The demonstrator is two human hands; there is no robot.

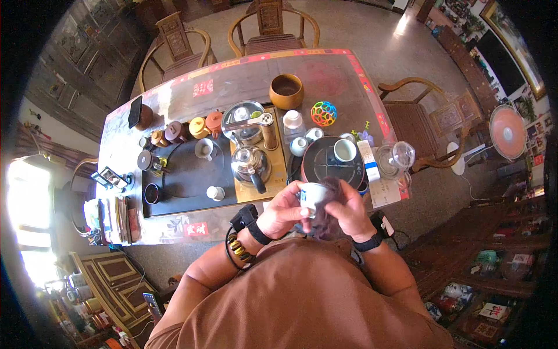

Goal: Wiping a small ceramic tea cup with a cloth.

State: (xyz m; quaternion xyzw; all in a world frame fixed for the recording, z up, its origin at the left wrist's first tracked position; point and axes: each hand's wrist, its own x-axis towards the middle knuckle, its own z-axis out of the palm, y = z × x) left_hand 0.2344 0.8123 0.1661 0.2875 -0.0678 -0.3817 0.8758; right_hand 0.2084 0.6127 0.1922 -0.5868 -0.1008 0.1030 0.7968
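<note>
Between my hands, close to my chest, is a small white porcelain cup with blue decoration. My left hand grips its left side, thumb near the base. A dark purplish-brown cloth hangs from my right hand, which presses it against the cup's right side and rim. Just beyond them is a round black cooktop with a white cup tilted on it. Other white cups stand beside the cooktop. The inside of the held cup is hidden by the cloth and fingers.
A glass kettle sits on the wooden panel of a black tea tray. Several clay teapots line its far edge. Beyond are a wooden bowl and a colourful lattice ball. Glass vessels stand near the right edge.
</note>
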